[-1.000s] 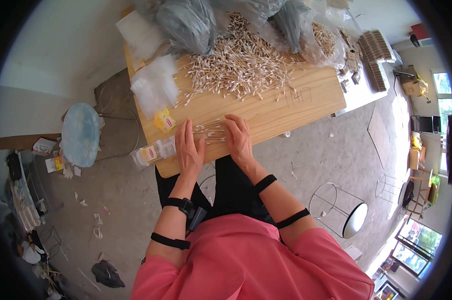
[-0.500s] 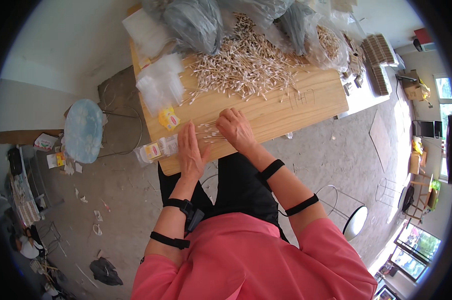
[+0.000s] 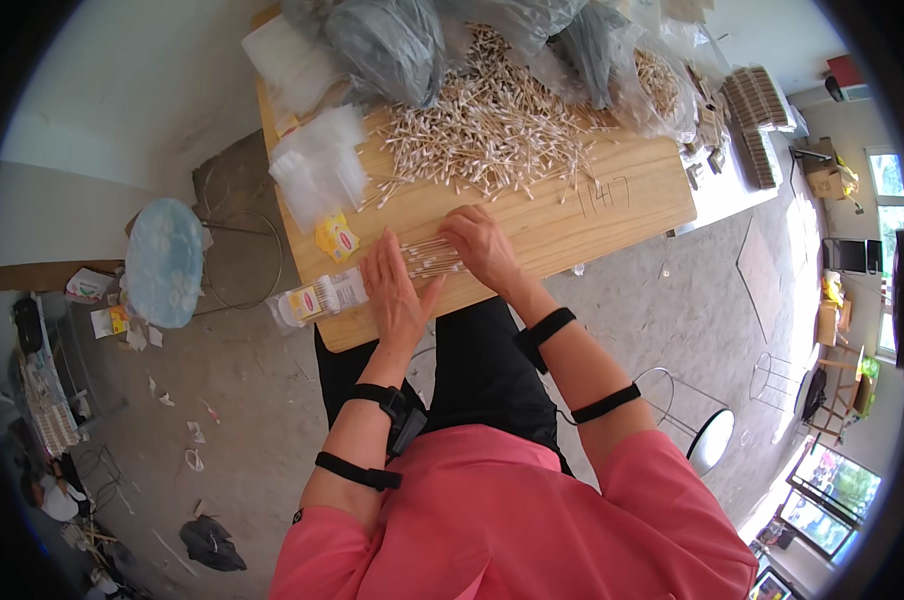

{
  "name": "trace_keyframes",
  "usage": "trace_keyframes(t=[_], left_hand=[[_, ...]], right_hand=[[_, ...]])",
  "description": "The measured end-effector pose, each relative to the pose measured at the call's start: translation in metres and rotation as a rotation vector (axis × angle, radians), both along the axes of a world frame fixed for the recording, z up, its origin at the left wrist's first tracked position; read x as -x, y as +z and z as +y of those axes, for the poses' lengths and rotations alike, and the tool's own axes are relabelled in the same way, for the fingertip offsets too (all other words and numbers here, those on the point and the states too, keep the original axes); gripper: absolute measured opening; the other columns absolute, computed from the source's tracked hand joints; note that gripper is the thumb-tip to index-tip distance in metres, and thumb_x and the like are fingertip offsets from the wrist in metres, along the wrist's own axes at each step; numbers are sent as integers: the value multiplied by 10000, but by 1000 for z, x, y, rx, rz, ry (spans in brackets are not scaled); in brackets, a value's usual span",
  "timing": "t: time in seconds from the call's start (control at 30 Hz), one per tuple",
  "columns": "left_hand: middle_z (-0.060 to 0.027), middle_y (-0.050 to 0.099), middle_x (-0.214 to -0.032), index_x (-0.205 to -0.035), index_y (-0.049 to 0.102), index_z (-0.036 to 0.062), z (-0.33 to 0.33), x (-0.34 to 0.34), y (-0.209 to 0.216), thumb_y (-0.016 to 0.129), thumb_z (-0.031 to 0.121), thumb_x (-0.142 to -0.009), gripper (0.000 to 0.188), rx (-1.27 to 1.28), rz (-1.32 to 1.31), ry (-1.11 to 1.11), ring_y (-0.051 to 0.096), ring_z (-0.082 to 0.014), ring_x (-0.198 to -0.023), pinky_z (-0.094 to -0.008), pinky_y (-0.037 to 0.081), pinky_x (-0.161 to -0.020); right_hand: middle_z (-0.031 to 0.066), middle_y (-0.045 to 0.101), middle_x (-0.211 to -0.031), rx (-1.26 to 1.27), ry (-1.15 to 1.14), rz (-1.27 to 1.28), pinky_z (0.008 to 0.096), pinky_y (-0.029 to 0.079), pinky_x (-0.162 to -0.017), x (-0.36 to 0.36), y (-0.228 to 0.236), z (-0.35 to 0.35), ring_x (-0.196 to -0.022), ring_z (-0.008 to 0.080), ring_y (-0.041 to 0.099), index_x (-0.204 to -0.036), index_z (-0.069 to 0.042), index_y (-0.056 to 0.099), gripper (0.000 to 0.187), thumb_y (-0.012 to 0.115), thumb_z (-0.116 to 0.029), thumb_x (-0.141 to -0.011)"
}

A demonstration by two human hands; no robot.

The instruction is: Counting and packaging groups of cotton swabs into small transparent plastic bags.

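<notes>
A small row of cotton swabs (image 3: 432, 258) lies on the wooden table (image 3: 552, 225) between my hands. My left hand (image 3: 397, 297) stands at the row's left end, fingers stretched out and thumb apart, its fingertips by the swabs. Bent over the row's right end is my right hand (image 3: 480, 248), its fingers drawn together on the swabs; the tips are partly hidden. Just left of my left hand rests a clear packet of swabs (image 3: 317, 297) with a yellow label, overhanging the table's edge. A yellow card (image 3: 337, 238) lies behind it.
A big heap of loose cotton swabs (image 3: 492, 130) covers the table's far side. Grey plastic bags (image 3: 387, 50) stand behind it, and clear flat bags (image 3: 319, 165) are stacked at left. A blue-topped stool (image 3: 165, 262) is left of the table; another stool (image 3: 710, 442) is at right.
My left hand has moved slightly right, closer to the swabs. My right hand has shifted a little right and away from me; the swabs between the hands lie in a tighter row.
</notes>
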State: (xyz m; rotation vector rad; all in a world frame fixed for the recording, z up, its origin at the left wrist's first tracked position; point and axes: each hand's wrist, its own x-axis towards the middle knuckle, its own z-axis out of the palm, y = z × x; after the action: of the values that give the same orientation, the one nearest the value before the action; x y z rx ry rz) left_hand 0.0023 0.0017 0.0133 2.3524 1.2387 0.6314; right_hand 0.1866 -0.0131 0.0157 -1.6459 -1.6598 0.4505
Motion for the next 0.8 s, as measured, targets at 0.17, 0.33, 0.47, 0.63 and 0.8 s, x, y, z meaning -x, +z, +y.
trace_keyframes(t=[0.17,0.33,0.47,0.63,0.8], left_hand=[[-259,359,-1477,-1501,213,-41,4,-1,2,652,247,-919,783,171,-330,51,346,-431,-1362,-507,278,-1135],[-251,383,-1470,-1493,252,-31,7,-26,-7,413,193,-1034,536,193,-411,148,371,-405,-1367,-457,305,-1128],[-236,417,-1457,-1487,279,-25,5,-32,-12,334,203,-1061,487,188,-517,185,389,-387,-1369,-441,312,-1128],[-223,427,-1460,-1491,285,-21,4,-37,-13,330,218,-1066,490,181,-466,176,410,-367,-1364,-429,326,-1122],[-205,419,-1477,-1496,288,-12,9,-31,-13,313,241,-1075,492,263,-604,172,415,-330,-1370,-408,325,-1127]], right_hand=[[134,635,-1197,-40,-407,477,383,461,-949,16,-5,-31,-1128,309,582,-1045,-19,636,165,511,5,-942],[170,557,-1347,-162,-399,534,352,405,-1054,47,-19,-14,-1244,318,537,-1200,-16,561,273,440,51,-964],[172,555,-1356,-169,-467,650,358,400,-1061,60,-22,-10,-1264,319,529,-1206,-15,555,270,410,43,-986],[172,568,-1344,-126,-448,639,357,397,-1068,68,-18,-9,-1266,303,534,-1225,-14,547,269,399,17,-1003],[171,543,-1378,-221,-449,1012,347,353,-1110,63,-21,-10,-1330,275,473,-1231,7,534,251,387,-23,-1030]])
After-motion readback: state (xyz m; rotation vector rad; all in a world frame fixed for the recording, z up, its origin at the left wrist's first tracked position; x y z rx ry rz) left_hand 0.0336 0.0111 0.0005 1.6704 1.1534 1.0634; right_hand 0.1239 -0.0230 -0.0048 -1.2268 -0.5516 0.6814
